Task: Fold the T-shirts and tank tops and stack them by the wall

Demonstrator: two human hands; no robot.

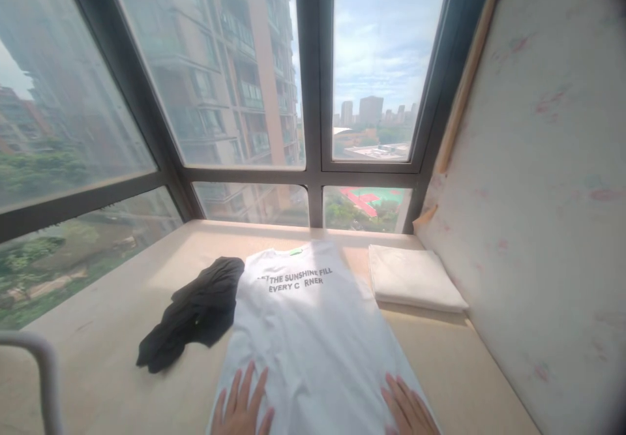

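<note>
A white T-shirt (313,330) with dark lettering across the chest lies spread on the pale ledge, its neckline toward the window. My left hand (242,402) rests on the lower left part of the shirt, fingers spread. On the lower right edge of the fabric lies my right hand (408,405), fingers stretched out flat. Neither hand grips anything. The shirt's bottom hem is out of view below. Just left of the shirt, touching or nearly touching it, is a crumpled black garment (200,311).
A folded white cloth (413,277) lies on the ledge (469,370) at right, near the patterned wall (552,194). Dark window frames (315,128) close off the back and left. A curved white tube (44,363) stands at the lower left.
</note>
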